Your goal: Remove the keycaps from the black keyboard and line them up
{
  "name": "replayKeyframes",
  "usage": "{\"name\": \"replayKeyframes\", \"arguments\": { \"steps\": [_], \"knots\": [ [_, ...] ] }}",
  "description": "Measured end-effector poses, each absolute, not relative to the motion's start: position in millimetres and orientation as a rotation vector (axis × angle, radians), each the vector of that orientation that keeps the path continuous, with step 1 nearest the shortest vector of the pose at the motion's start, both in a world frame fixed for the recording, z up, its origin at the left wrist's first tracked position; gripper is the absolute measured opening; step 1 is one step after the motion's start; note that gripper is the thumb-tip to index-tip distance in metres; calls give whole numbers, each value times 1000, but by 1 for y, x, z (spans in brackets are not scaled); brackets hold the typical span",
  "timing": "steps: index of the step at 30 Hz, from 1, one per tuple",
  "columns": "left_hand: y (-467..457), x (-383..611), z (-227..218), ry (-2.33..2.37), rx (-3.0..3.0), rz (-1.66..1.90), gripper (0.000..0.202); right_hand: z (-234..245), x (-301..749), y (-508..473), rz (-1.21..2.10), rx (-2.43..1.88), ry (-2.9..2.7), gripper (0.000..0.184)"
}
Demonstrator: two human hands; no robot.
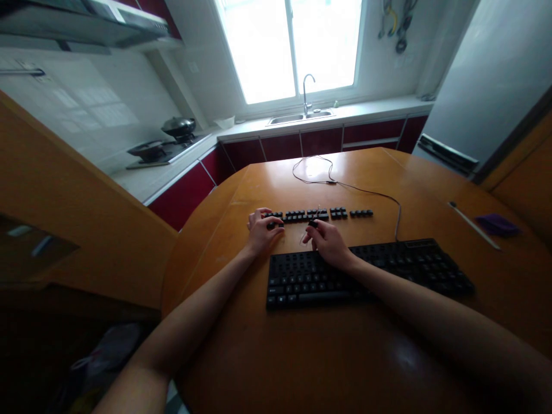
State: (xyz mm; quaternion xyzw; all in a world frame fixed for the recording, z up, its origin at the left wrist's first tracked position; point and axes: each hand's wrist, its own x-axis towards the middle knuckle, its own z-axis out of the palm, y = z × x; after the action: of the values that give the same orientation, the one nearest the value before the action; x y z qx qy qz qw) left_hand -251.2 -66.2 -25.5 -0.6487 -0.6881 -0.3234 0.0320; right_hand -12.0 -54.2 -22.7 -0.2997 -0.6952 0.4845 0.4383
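Observation:
A black keyboard lies on the round wooden table, with many keycaps removed from its upper rows. A row of loose black keycaps is lined up just beyond it. My left hand rests at the left end of that row, fingers pinched on a black keycap. My right hand hovers over the keyboard's upper left edge, closed on a small black keycap and what looks like a thin wire puller.
The keyboard's cable loops across the far side of the table. A long thin white stick and a purple cloth lie at the right. Beyond the table are a counter with a sink and a stove with pans.

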Motion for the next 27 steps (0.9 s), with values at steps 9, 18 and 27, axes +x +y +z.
{"name": "replayKeyframes", "arguments": {
  "steps": [9,18,27],
  "knots": [
    [-67,-255,-33,-2190,-1959,-984,23,-23,-11,-55,1187,-772,-1734,32],
    [-66,-257,-32,-2207,-1927,-986,19,-24,-11,-55,1185,-775,-1738,33],
    [-64,-261,-34,-2191,-1886,-1022,25,-25,-10,-54,1185,-773,-1743,33]
  ]
}}
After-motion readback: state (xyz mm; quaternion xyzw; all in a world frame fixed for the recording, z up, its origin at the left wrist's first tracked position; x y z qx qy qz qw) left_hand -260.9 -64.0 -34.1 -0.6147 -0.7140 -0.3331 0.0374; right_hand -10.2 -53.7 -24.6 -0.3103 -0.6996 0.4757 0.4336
